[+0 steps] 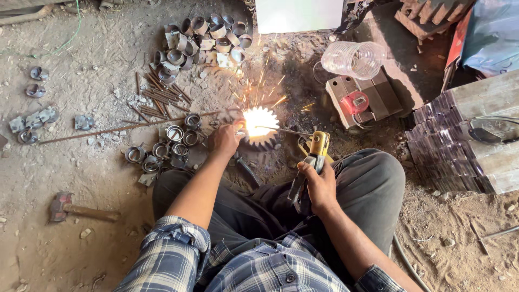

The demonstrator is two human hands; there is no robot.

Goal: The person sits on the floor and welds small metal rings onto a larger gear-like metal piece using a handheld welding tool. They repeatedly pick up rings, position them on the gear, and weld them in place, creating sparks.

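While arc flares, gear [263, 141] just beside left hand [224, 140], electrode holder [313, 162] in rt hand [320, 186]

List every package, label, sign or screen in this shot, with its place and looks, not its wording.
Clear plastic jar: upper right, lying on its side, ribbed, see-through.
Blue plastic bag: top right corner, crumpled, shiny.
White panel: top centre, flat, rectangular, plain; whether it is a sign cannot be told.
Red round label or disc: on grey blocks below the jar.
No screens.
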